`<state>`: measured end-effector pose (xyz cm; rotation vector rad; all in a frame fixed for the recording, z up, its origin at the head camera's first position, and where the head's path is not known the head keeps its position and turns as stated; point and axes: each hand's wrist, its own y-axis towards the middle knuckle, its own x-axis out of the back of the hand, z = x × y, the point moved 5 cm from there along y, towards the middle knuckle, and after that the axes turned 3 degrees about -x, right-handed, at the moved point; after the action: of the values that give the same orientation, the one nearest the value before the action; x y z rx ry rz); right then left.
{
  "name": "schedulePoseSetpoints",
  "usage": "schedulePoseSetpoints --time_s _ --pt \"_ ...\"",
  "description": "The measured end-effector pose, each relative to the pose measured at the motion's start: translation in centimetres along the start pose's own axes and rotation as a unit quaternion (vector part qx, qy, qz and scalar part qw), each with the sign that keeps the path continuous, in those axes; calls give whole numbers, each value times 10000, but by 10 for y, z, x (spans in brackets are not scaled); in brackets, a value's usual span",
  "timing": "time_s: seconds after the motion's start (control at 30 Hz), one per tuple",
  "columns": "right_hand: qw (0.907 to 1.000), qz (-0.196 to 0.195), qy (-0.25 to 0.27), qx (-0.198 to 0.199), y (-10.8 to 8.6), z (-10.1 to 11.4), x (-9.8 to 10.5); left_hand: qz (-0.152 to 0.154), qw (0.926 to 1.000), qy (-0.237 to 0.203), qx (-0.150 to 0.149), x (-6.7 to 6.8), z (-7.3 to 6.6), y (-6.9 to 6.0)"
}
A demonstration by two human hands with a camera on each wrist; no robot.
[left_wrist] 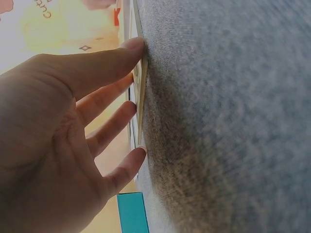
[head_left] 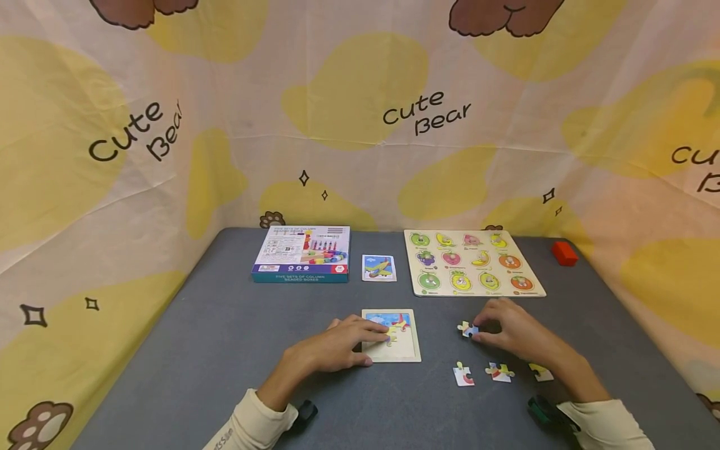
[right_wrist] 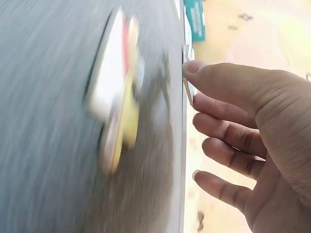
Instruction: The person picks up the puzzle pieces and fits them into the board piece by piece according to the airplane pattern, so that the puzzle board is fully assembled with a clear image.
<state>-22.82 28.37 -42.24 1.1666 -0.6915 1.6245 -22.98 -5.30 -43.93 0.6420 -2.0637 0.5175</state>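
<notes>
One puzzle piece point(head_left: 464, 329) is pinched between the thumb and finger of the right hand point(head_left: 514, 331), right of the puzzle board point(head_left: 402, 354). The grip seems to take only the piece's right side, so it might twist or slip under pressure. The left hand point(head_left: 336, 344), fingers loosely extended, touches the board's left side; dragging fingertips could shift the fitted pieces point(head_left: 402, 322). Nearer, three loose pieces point(head_left: 499, 372) lie on the table point(head_left: 197, 350); the rightmost, partly hidden by the right wrist, might be swept aside if that wrist dropped.
</notes>
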Motion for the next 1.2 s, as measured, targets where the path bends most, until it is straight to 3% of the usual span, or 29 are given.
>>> schedulePoseSetpoints --time_s 0.63,1.2 --pt "9964 266 -205 784 48 72 -27 30 10000 -13 57 0 2 2" --pt "9916 459 -357 1155 60 98 -47 2 10000 -9 76 1 -1 0"
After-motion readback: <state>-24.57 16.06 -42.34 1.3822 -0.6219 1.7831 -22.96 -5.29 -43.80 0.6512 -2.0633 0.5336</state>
